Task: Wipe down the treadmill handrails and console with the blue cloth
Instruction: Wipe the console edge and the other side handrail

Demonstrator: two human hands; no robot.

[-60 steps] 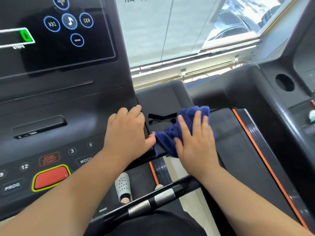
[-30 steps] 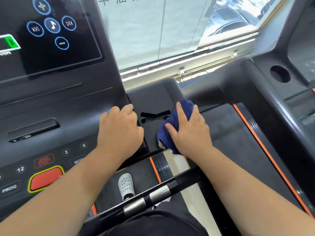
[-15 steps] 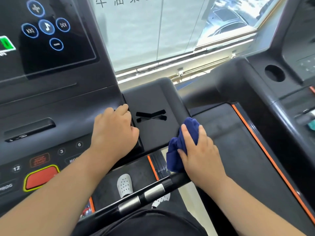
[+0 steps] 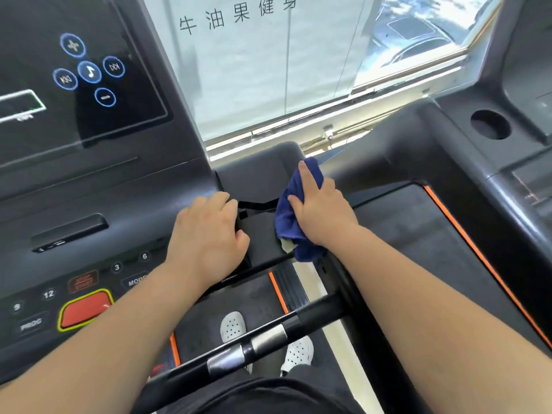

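While left hand (image 4: pixel 209 234) rests, right hand (image 4: pixel 321 207) presses cloth (image 4: pixel 286 222) (blue).

Blue cloth (image 4: pixel 288 216) soft, crumpled; console (image 4: pixel 98 186) matt plastic.

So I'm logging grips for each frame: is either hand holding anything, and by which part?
The right hand presses the bunched blue cloth by its upper half against the handrail. The left hand rests on the console edge, holding nothing.
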